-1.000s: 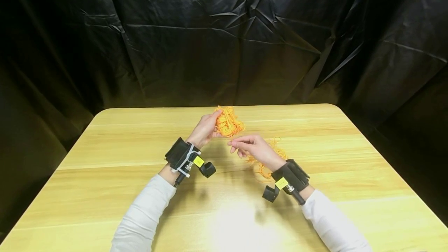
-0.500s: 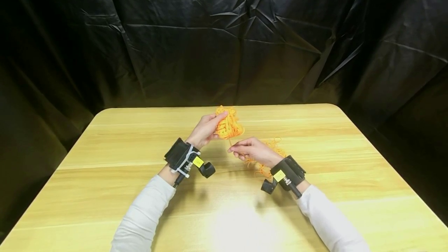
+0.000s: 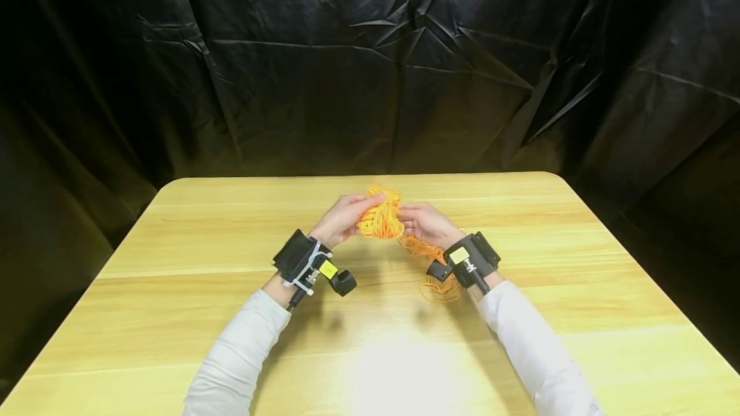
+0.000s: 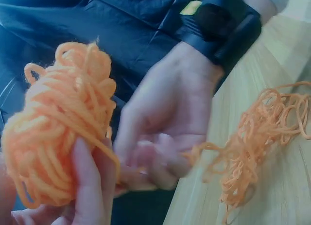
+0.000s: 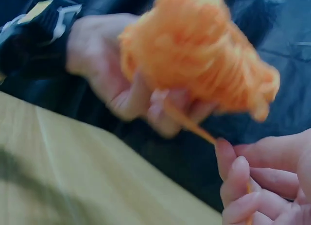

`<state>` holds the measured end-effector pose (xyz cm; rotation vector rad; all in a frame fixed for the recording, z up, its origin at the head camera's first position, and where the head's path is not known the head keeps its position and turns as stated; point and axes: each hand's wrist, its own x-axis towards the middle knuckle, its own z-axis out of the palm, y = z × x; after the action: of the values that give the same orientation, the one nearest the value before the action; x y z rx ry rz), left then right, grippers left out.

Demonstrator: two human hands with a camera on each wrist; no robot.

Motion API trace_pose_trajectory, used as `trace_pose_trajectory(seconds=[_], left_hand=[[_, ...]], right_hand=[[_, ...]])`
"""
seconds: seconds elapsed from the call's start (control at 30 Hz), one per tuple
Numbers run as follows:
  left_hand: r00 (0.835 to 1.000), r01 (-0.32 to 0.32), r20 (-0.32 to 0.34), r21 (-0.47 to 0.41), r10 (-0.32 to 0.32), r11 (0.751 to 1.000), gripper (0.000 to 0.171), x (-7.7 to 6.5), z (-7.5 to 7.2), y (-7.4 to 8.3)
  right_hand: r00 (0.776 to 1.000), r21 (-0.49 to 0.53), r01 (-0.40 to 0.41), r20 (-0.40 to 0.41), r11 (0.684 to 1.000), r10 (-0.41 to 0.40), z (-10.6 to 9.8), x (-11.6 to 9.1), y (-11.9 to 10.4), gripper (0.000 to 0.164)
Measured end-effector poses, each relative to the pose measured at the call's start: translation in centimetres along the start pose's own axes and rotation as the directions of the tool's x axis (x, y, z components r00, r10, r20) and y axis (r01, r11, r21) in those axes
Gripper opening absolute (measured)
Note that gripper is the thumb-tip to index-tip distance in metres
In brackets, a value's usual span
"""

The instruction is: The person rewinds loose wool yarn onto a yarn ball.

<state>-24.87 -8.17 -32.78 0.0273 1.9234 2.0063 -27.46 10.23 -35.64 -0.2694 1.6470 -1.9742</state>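
An orange ball of yarn point(image 3: 381, 216) is held above the table by my left hand point(image 3: 341, 218), its thumb pressed across the near face. In the left wrist view the ball of yarn point(image 4: 58, 123) shows loose loops at its top. My right hand point(image 3: 428, 223) is just right of the ball. Its thumb and fingers pinch the yarn strand point(image 5: 197, 129), which runs taut from the ball in the right wrist view. From the right hand point(image 4: 167, 108) the strand trails down to a loose tangle of orange yarn point(image 4: 257, 137) on the table.
The wooden table point(image 3: 173, 313) has a far edge close beyond the hands. A black sheet point(image 3: 300, 101) hangs behind it. The loose yarn tangle point(image 3: 442, 287) lies beneath the right wrist. Each wrist wears a black strap with a camera mount.
My right hand has moved from below the ball, up to its right side, carrying the strand. The left hand keeps hold of the ball, which has shifted slightly towards me.
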Motion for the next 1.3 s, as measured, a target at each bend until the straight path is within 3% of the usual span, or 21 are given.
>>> trace_pose_trajectory(seconds=[0.13,0.23,0.4,0.57,0.77,0.97,1.1,1.3], left_hand=[[1.000,0.017,0.013,0.022,-0.017,1.000,0.040,0.0,0.0,0.0],[0.999,0.012,0.031,0.037,-0.014,0.999,0.040,-0.1,0.1,0.0],[0.998,0.000,0.061,0.101,-0.007,0.995,0.037,-0.1,0.1,-0.1],[0.998,0.001,0.058,0.152,-0.010,0.988,0.035,0.1,0.3,-0.3],[1.000,0.009,-0.012,0.137,-0.007,0.991,0.034,0.3,0.5,-0.4],[0.994,0.001,-0.113,0.067,0.006,0.998,0.035,0.8,0.7,-0.3],[0.988,0.008,-0.152,0.044,-0.001,0.999,0.036,1.0,0.8,-0.3],[0.985,0.005,-0.175,0.006,-0.004,1.000,0.035,1.1,0.8,-0.1]], right_hand=[[0.998,0.001,0.034,-0.057,0.999,-0.033,0.3,0.1,-1.4,0.019],[0.994,-0.055,0.065,-0.081,0.996,-0.070,0.4,0.0,-2.1,0.029],[0.975,-0.273,0.102,-0.166,0.957,-0.151,0.8,-0.3,-3.1,0.032],[0.932,-0.474,0.148,-0.227,0.868,-0.283,1.7,-0.9,-3.9,0.027],[0.884,-0.650,0.243,-0.157,0.720,-0.439,3.1,-2.2,-4.2,0.021],[0.860,-0.719,0.291,-0.092,0.631,-0.501,4.2,-3.4,-3.8,0.025],[0.866,-0.726,0.282,-0.088,0.627,-0.492,4.6,-4.2,-3.6,0.025],[0.892,-0.707,0.208,-0.148,0.676,-0.428,5.0,-5.5,-3.2,0.022]])
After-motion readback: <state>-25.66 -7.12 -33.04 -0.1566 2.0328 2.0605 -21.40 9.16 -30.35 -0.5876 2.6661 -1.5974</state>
